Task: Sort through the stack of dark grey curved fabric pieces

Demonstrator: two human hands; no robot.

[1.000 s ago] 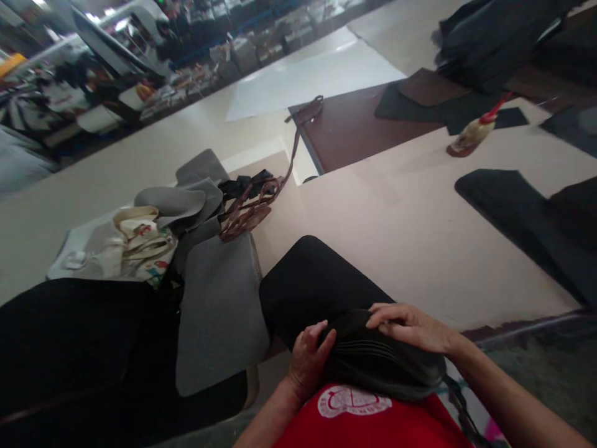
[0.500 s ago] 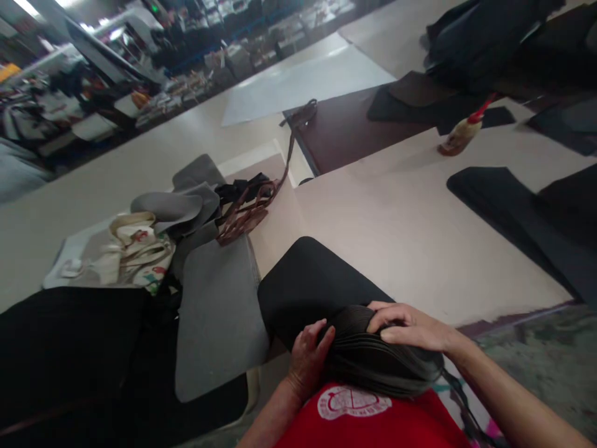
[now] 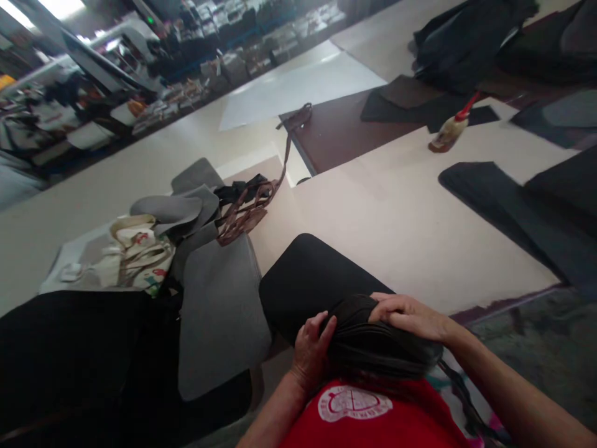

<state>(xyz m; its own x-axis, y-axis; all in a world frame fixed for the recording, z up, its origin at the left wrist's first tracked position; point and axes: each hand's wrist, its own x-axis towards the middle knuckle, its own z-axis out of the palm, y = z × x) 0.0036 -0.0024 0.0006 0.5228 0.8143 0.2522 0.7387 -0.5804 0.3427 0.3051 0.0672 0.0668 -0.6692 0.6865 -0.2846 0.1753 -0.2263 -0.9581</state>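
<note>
Nearby, beige worktable [image 3: 401, 218], black stack [image 3: 373, 342] under both hands; cluttered workshop behind

dim indoor view, tilted and stretched at the edges. ceiling lights [image 3: 60, 6] glare top left. the pale table [image 3: 396, 218] reads evenly lit; black panels lose detail. background shelves are soft, slightly motion-blurred.
</note>
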